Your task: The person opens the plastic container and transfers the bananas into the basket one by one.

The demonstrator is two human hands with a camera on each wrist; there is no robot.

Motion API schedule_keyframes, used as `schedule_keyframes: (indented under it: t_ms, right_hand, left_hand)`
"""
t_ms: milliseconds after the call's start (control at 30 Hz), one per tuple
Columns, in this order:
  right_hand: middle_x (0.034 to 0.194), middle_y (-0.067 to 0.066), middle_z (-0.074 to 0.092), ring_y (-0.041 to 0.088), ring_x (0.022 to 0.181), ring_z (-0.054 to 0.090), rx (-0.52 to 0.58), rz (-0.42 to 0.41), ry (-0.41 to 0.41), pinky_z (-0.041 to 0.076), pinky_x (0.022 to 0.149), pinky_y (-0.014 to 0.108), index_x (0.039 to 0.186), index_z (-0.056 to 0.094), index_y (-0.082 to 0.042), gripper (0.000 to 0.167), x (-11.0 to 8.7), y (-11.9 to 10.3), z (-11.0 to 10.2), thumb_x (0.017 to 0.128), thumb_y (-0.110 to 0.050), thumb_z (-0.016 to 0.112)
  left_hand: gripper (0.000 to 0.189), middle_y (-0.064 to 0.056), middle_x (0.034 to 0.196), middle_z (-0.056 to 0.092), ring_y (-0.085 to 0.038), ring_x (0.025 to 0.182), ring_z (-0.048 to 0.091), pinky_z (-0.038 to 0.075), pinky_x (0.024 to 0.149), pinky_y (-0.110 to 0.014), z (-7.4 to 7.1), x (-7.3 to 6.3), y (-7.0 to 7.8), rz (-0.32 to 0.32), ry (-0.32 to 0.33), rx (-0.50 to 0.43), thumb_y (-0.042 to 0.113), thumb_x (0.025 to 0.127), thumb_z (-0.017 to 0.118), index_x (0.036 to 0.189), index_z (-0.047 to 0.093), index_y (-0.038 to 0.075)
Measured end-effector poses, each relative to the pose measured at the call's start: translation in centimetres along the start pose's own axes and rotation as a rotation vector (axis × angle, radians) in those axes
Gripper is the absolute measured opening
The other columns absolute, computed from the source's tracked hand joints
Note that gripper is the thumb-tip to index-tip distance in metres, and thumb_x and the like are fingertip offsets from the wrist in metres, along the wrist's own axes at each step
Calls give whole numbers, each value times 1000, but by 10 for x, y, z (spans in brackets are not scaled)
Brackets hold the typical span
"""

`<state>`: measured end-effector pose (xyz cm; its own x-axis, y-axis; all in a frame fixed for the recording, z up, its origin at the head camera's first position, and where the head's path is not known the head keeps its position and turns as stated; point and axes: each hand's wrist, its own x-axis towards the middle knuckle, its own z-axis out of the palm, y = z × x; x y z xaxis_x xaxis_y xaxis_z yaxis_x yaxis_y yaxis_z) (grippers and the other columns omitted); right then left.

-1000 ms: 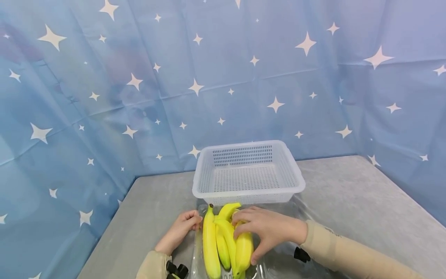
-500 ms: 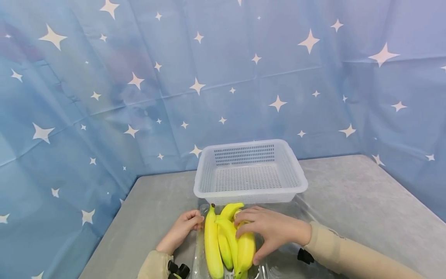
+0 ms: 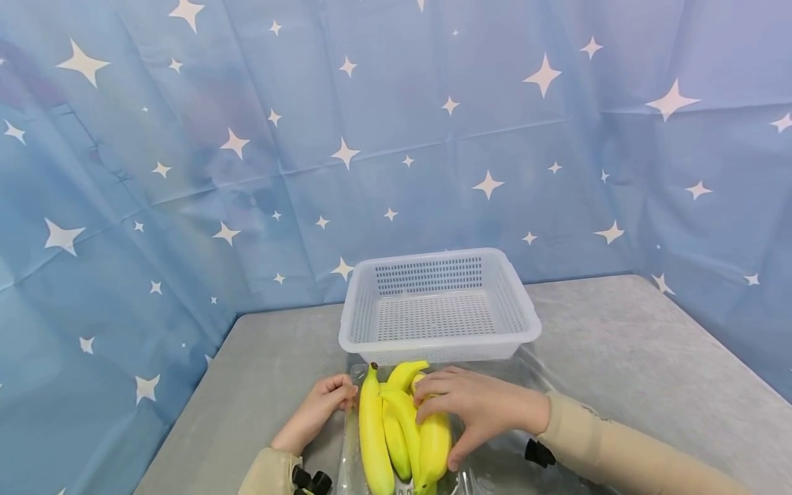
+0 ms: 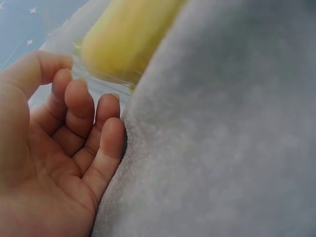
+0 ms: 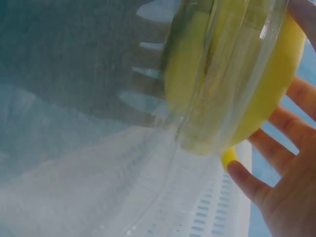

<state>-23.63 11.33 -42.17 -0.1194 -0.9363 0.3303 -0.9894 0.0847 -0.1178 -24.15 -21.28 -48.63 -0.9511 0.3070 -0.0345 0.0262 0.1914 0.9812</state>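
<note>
While the left hand (image 3: 317, 410) pinches a clear plastic tray (image 3: 350, 450), right hand (image 3: 479, 405) curled round a smooth banana (image 3: 436, 443), perforated basket (image 3: 441, 344) behind.

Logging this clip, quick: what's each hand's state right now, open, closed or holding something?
Left hand: closed, pinching the edge of the clear plastic tray.
Right hand: closed around the rightmost banana, thumb opposite the fingers.

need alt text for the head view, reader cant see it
A person's right hand curls round the rightmost banana in a clear plastic tray of bananas, while the left hand pinches the tray's left edge. Behind it, a white perforated basket stands on a gray table before a blue star-patterned curtain.
</note>
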Motion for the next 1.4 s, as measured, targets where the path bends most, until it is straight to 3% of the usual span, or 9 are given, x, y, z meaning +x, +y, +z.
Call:
schedule_keyframes:
  t_ms: [100, 167, 300, 367, 1033, 1400]
  right_hand:
    - [130, -3, 51, 14, 125, 46, -19, 2, -19, 41, 98, 38, 124, 58, -24, 60, -1, -2, -4, 77, -60, 71]
    - [131, -3, 52, 15, 127, 45, -20, 13, -39, 40, 99, 40, 124, 58, -23, 54, -1, -4, -7, 79, -49, 74]
    - [132, -5, 52, 15, 130, 43, -24, 49, -90, 39, 101, 43, 124, 59, -24, 56, -1, -8, -10, 71, -22, 76]
    - [133, -6, 52, 14, 131, 43, -35, 62, -111, 39, 102, 43, 124, 59, -25, 57, 0, -8, -11, 70, -17, 76]
    - [134, -8, 52, 18, 131, 43, -78, 61, -132, 38, 102, 43, 122, 60, -26, 55, 1, -12, -17, 72, -18, 81]
    - [128, -10, 55, 18, 130, 44, -120, 34, -102, 39, 102, 41, 120, 59, -27, 56, 1, -12, -16, 70, -19, 82]
  left_hand:
    - [25, 0, 65, 47, -14, 64, 48, 43, 66, -27, -1, 0, -1, -3, -2, 5, 14, 94, 57, 71, 50, 10]
    - [25, 0, 65, 47, -13, 64, 48, 43, 66, -27, -1, 0, -1, -2, -6, 11, 14, 94, 57, 71, 50, 9]
    - [25, 1, 64, 48, -13, 64, 49, 44, 66, -27, -2, 0, -3, -1, -6, 6, 15, 94, 58, 71, 51, 9]
    - [24, 2, 65, 48, -13, 64, 49, 44, 66, -27, -2, 0, -3, 2, -5, 4, 15, 94, 58, 71, 51, 9]
    - [26, 0, 65, 47, -14, 64, 48, 44, 66, -28, -1, 1, -3, -1, -4, -7, 16, 94, 57, 71, 50, 8]
    - [25, 1, 65, 47, -13, 64, 48, 44, 65, -27, -1, 1, -2, 1, -2, -3, 16, 93, 59, 71, 50, 9]
